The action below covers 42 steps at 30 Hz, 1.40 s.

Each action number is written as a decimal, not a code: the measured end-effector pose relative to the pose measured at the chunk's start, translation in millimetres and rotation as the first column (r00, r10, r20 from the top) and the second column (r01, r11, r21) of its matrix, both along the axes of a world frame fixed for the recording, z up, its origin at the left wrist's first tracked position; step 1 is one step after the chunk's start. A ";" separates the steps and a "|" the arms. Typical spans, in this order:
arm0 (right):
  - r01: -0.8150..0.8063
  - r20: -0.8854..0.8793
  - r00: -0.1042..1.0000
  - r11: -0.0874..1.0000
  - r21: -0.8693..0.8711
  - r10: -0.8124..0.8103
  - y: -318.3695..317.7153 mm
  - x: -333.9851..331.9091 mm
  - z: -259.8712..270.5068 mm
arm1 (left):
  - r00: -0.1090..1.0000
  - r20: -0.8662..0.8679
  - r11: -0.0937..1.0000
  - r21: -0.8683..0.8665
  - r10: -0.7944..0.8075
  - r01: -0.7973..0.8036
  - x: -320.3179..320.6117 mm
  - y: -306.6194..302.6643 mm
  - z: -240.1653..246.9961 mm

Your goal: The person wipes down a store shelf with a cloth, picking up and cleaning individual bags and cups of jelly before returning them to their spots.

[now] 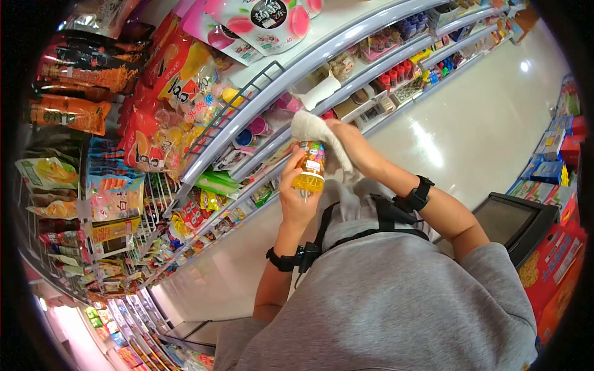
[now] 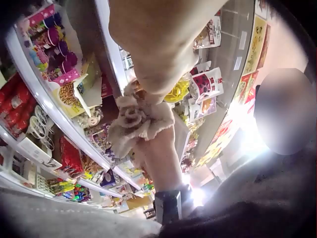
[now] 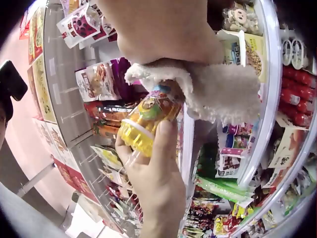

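Observation:
A clear jar with yellow contents and a colourful label (image 1: 310, 166) is gripped by my left hand (image 1: 298, 191), fingers curled round its side. My right hand (image 1: 354, 147) holds a whitish cloth (image 1: 314, 128), which hangs down beside the jar. In the right wrist view the cloth (image 3: 223, 91) lies against one end of the jar (image 3: 148, 121), and the left hand (image 3: 157, 178) grips the other part. The left wrist view shows the cloth (image 2: 136, 124) bunched at the right hand; the jar is mostly hidden there.
Curved shelves (image 1: 297, 68) of packaged snacks run along the left and front. Hanging bags (image 1: 68, 117) fill a wire rack at the far left. A dark-framed screen or box (image 1: 516, 222) and red cartons (image 1: 554, 260) stand at the right, with shiny floor (image 1: 433, 130) between.

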State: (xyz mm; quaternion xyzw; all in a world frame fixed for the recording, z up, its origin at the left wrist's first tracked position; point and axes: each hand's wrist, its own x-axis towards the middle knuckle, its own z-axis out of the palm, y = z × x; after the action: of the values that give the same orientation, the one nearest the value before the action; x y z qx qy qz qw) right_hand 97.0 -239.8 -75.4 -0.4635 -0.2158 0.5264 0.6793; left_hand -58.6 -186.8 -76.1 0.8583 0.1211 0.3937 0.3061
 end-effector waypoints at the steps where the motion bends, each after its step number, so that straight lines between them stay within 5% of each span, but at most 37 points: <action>1: -0.011 -0.018 1.000 0.993 0.121 0.013 3.7 -6.2 -8.4 | 1.000 -0.006 1.000 0.004 -0.010 0.010 0.0 1.0 0.6; 3: 0.021 -0.218 0.976 0.996 0.091 -0.001 6.8 -15.5 -13.0 | 1.000 -0.011 1.000 0.021 -0.001 0.001 -0.6 2.4 -0.2; 7: -0.087 -0.217 0.971 0.994 0.066 0.099 4.2 -13.2 -21.2 | 0.995 -0.065 0.997 -0.043 -0.071 0.068 -4.7 -4.3 1.6; 13: -0.257 0.088 0.959 0.957 -0.139 0.270 -13.9 1.1 2.1 | 0.979 -0.113 0.976 -0.153 -0.172 0.154 -4.3 -19.2 8.5; 15: -0.236 0.186 0.947 0.960 -0.150 0.261 -14.0 2.2 -14.1 | 0.973 -0.137 0.934 -0.332 -0.188 0.134 -3.9 -21.3 11.4; 17: -0.239 0.517 0.800 0.952 -0.191 0.305 -13.8 6.4 -27.0 | 0.969 -0.143 0.918 -0.371 -0.203 0.138 -4.3 -20.6 12.1; 24: -0.143 0.587 0.729 0.918 -0.371 0.351 -30.6 4.6 -13.8 | 0.948 -0.227 0.843 -0.533 -0.224 0.072 -6.0 -25.1 22.9; 25: -0.146 0.591 0.725 0.917 -0.371 0.355 -35.1 3.1 -11.0 | 0.950 -0.222 0.844 -0.532 -0.219 0.070 -7.1 -25.0 30.0; 27: -0.214 0.552 0.700 0.870 -0.443 0.453 -42.6 0.2 -6.3 | 0.824 -0.507 0.876 -0.481 -0.252 -0.029 -9.6 -24.1 47.7; 35: -0.160 0.563 0.723 0.890 -0.426 0.400 -53.8 -0.2 -3.1 | 0.870 -0.384 0.844 -0.533 -0.310 0.066 -6.9 -27.9 51.4; 37: -0.216 0.340 0.878 0.914 -0.344 0.336 -55.1 0.8 0.0 | 0.878 -0.369 0.849 -0.523 -0.304 0.075 -5.8 -28.3 54.9; 40: -0.256 0.119 0.954 0.953 -0.162 0.276 -59.1 2.4 9.3 | 0.880 -0.384 0.904 -0.414 -0.278 0.105 -3.2 -28.5 60.3; 42: -0.260 0.128 0.949 0.945 -0.200 0.288 -64.0 3.1 16.8 | 0.845 -0.419 0.885 -0.448 -0.334 0.127 -1.3 -30.3 63.7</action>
State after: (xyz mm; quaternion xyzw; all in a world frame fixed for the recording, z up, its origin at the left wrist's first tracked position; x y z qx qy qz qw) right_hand 100.1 -303.7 -58.6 -0.5282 -0.2821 0.5955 0.5356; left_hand -59.8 -217.1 -12.4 0.8553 0.1658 0.0920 0.4821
